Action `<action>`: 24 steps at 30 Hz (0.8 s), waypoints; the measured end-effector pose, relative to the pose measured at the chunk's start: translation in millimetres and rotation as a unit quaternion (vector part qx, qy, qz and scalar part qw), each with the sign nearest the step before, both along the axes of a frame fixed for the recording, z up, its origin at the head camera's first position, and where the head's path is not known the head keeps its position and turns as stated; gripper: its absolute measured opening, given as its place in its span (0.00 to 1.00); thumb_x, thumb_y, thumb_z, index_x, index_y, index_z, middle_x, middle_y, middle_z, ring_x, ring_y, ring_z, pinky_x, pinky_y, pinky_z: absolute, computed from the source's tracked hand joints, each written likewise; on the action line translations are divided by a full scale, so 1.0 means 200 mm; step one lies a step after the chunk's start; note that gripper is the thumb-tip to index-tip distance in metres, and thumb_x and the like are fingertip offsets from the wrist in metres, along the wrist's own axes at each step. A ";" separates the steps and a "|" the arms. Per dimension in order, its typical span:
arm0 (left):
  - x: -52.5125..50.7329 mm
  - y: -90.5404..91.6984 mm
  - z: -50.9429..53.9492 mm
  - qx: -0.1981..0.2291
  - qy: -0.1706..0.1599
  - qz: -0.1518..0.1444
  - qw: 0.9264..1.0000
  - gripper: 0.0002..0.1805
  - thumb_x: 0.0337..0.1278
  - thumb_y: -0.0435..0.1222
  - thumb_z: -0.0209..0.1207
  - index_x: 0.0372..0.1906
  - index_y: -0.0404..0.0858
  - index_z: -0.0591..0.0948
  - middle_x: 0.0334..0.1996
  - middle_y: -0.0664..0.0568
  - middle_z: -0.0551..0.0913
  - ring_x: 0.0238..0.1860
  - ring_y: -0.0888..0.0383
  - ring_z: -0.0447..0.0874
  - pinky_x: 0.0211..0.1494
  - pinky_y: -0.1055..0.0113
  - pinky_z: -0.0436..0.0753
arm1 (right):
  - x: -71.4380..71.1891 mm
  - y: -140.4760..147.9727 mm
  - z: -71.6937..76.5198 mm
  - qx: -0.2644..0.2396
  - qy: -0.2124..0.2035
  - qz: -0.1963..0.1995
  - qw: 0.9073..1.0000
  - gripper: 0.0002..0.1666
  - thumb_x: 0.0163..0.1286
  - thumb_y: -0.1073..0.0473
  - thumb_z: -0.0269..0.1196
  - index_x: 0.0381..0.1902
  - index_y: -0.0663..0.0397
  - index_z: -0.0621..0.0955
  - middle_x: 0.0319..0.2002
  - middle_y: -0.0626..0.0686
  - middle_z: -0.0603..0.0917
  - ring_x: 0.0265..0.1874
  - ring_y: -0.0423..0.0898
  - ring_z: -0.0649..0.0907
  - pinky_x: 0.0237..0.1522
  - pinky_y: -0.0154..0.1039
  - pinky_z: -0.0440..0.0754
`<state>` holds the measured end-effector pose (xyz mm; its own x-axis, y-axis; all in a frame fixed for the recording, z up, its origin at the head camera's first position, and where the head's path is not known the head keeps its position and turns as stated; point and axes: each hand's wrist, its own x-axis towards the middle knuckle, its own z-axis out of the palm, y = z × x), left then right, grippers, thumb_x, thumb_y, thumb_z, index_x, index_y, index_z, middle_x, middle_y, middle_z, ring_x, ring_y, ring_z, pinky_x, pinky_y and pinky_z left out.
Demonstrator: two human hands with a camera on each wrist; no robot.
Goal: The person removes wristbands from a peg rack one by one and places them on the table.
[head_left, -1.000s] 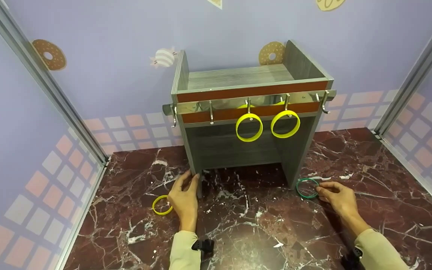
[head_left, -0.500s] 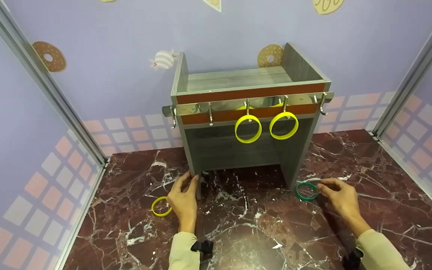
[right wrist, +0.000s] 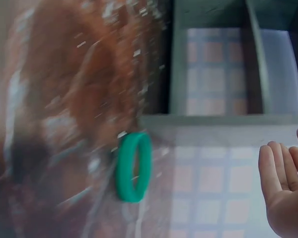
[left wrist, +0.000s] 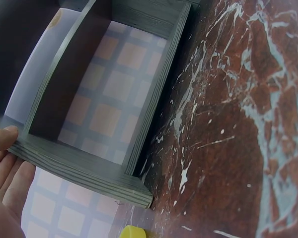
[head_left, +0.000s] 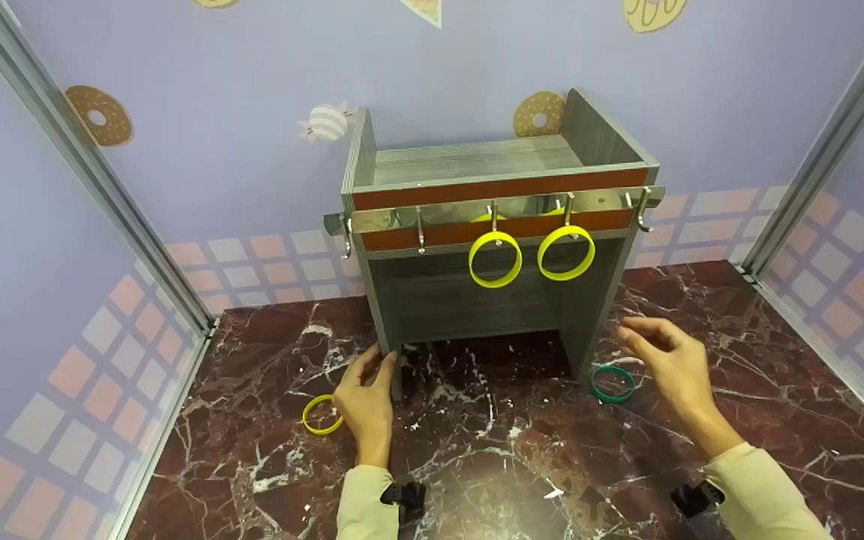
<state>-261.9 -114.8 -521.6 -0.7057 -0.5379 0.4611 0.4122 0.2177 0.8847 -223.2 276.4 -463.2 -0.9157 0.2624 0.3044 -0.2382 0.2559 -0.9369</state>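
Observation:
At the grey shelf's left side panel (head_left: 381,319), low down, my left hand (head_left: 366,409) pinches the board, thumb on one face and fingers on the other, as the left wrist view also shows. A green ring (head_left: 615,400) lies flat on the table by the shelf's right foot. My right hand (head_left: 676,367) hovers above and right of it, holding nothing; in the right wrist view its fingers (right wrist: 270,168) are extended, apart from the green ring (right wrist: 123,168). A yellow ring (head_left: 325,432) lies left of my left hand. Two yellow rings (head_left: 496,285) (head_left: 567,278) hang on separate hooks.
A metal hook rail (head_left: 447,218) crosses the shelf's front; its other hooks, two at the left and one at the right end, stick out bare. Patterned wall panels (head_left: 252,165) stand behind and at both sides of the dark red marbled table (head_left: 499,480).
My right hand has let go of the green ring and risen off it. The ring has settled flat on the table. My left hand keeps its hold on the panel.

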 end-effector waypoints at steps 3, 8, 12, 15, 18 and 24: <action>0.00 0.00 0.00 -0.001 0.002 -0.001 1.000 0.13 0.55 0.28 0.78 0.45 0.31 0.92 0.38 0.41 0.92 0.39 0.43 0.93 0.43 0.67 0.90 | 0.00 -0.03 0.06 -0.011 0.015 0.019 1.000 0.20 0.75 0.61 0.70 0.58 0.71 0.85 0.44 0.47 0.91 0.40 0.41 0.91 0.46 0.34 0.89; 0.00 0.00 0.00 -0.001 0.002 0.000 1.000 0.13 0.54 0.28 0.79 0.45 0.31 0.92 0.38 0.42 0.92 0.39 0.44 0.93 0.42 0.73 0.88 | 0.01 -0.09 0.15 -0.044 0.024 0.041 0.998 0.21 0.75 0.61 0.71 0.58 0.70 0.84 0.44 0.50 0.92 0.40 0.45 0.92 0.46 0.38 0.90; 0.00 0.00 0.01 -0.001 0.001 0.001 1.000 0.13 0.54 0.27 0.79 0.44 0.31 0.92 0.38 0.41 0.92 0.39 0.44 0.93 0.42 0.73 0.88 | -0.01 -0.14 0.20 -0.113 0.044 0.073 0.990 0.21 0.74 0.66 0.70 0.58 0.76 0.82 0.46 0.56 0.92 0.43 0.52 0.92 0.49 0.45 0.89; 0.00 0.00 0.01 0.004 0.008 0.002 1.000 0.13 0.53 0.27 0.79 0.44 0.30 0.92 0.38 0.40 0.91 0.39 0.43 0.93 0.42 0.72 0.89 | -0.02 -0.17 0.23 -0.149 0.056 0.095 0.983 0.22 0.74 0.67 0.70 0.60 0.78 0.80 0.47 0.59 0.91 0.46 0.56 0.91 0.52 0.47 0.88; 0.00 0.00 0.01 0.007 0.017 0.003 1.000 0.13 0.52 0.25 0.78 0.44 0.29 0.91 0.38 0.38 0.91 0.39 0.40 0.92 0.41 0.73 0.88 | -0.04 -0.20 0.26 -0.143 0.059 0.100 0.983 0.23 0.74 0.66 0.70 0.62 0.75 0.80 0.49 0.58 0.91 0.47 0.52 0.92 0.52 0.45 0.89; 0.00 0.01 0.01 0.007 0.015 0.000 1.000 0.13 0.53 0.25 0.78 0.44 0.29 0.91 0.39 0.38 0.91 0.40 0.40 0.92 0.43 0.70 0.90 | -0.08 -0.25 0.30 -0.172 0.074 0.121 0.975 0.24 0.74 0.68 0.69 0.63 0.75 0.79 0.52 0.63 0.89 0.49 0.53 0.91 0.55 0.46 0.87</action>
